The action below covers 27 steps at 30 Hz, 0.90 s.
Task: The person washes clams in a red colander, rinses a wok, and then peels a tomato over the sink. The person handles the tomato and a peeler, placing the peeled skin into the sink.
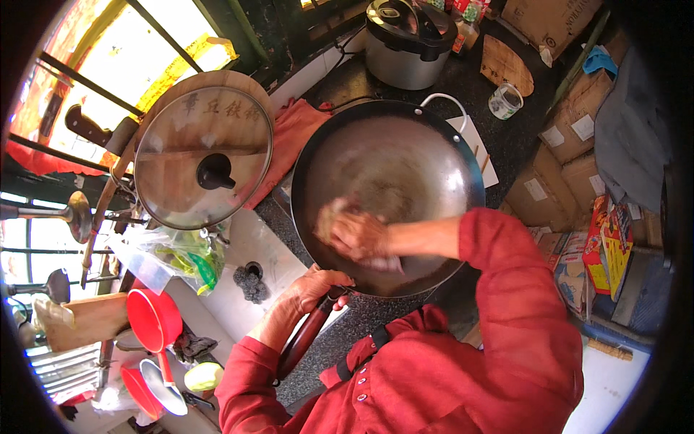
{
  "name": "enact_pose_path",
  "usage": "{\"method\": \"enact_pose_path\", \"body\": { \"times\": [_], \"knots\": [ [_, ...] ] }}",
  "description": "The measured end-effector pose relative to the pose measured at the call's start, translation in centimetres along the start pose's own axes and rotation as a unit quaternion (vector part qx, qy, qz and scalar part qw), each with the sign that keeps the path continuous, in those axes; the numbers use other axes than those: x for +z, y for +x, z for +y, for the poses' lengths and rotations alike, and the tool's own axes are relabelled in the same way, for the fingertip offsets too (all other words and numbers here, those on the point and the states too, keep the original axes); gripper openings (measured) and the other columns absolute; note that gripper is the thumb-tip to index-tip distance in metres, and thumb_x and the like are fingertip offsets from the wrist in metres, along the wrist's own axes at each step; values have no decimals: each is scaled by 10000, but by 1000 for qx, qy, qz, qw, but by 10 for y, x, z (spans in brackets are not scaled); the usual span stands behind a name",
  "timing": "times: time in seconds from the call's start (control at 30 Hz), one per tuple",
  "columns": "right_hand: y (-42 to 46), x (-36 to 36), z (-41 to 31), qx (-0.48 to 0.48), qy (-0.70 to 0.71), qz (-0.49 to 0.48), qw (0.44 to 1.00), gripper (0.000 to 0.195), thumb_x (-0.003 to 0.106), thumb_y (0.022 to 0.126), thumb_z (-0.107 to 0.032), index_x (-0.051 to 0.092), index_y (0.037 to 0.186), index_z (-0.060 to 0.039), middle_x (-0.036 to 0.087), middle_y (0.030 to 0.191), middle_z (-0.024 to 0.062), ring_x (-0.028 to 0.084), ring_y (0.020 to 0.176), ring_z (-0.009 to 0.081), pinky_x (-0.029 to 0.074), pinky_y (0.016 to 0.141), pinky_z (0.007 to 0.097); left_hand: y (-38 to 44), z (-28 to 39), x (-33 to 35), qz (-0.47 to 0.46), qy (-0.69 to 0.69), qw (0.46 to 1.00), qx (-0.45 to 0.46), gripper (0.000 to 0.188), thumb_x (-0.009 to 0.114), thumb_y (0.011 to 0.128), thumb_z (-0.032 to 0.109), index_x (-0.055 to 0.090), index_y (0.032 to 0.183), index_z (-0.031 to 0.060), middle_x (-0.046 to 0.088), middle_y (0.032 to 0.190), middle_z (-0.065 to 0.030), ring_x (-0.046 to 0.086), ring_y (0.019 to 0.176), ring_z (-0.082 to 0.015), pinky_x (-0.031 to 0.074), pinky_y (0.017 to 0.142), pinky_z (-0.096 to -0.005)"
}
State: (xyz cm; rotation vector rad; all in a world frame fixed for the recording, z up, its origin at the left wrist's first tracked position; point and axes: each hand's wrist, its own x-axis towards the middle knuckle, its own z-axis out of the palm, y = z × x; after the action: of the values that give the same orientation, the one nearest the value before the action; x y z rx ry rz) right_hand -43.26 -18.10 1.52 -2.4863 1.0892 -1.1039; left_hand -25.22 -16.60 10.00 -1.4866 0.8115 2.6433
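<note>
A large dark metal wok (390,173) with a wooden handle (303,344) and a white loop handle (445,97) lies before me. My left hand (320,290) grips the base of the wooden handle, the thumb near the wok's rim. My right hand (355,236) is inside the wok at its lower left, blurred, and closed on a cloth (385,264) that shows pinkish below the palm. The wok's inner surface looks wet or shiny, with a brownish middle. A glass lid (203,157) with a black knob stands to the left against a round wooden board.
A rice cooker or pressure cooker (412,49) stands behind the wok. An orange-red cloth (290,144) lies between lid and wok. At left are a sink (271,249) with a scouring pad (250,285), a plastic bag of greens (190,257) and red ladles (154,320). Cardboard boxes (547,179) are stacked right.
</note>
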Motion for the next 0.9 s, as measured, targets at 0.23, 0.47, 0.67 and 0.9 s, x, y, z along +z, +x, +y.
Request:
{"method": "enact_pose_path", "body": {
  "times": [0.23,0.47,0.67,0.9],
  "knots": [
    [20,-70,116,14,-283,-68,957,140,543,810,-212,548,762,-81,538,735,104,559,595,239,513,494,388,-5,4,-15,56,-46,997,27,126,561,823,38,553,896,-65,624,698,-219,515,382,-207,402,325,-318],
    [-28,-26,-3,20,40,-219,975,245,569,794,-178,578,902,41,585,881,255,610,822,375,521,624,482,7,-7,-13,-1,-36,999,20,150,532,839,69,574,868,-72,628,747,-217,532,428,-215,419,355,-335],
    [108,-20,98,-130,-280,-34,951,187,539,799,-199,581,823,-20,601,901,181,605,793,296,509,677,417,-9,6,-18,5,-14,1000,20,157,522,846,66,560,923,-65,619,732,-200,519,412,-204,414,347,-317],
    [-51,-14,53,-31,-569,-209,795,186,592,777,-187,585,848,-15,590,856,164,582,721,278,470,605,401,1,-5,-32,-16,-84,996,39,145,525,834,33,529,935,-70,621,734,-222,527,411,-209,413,331,-324]
  ]
}}
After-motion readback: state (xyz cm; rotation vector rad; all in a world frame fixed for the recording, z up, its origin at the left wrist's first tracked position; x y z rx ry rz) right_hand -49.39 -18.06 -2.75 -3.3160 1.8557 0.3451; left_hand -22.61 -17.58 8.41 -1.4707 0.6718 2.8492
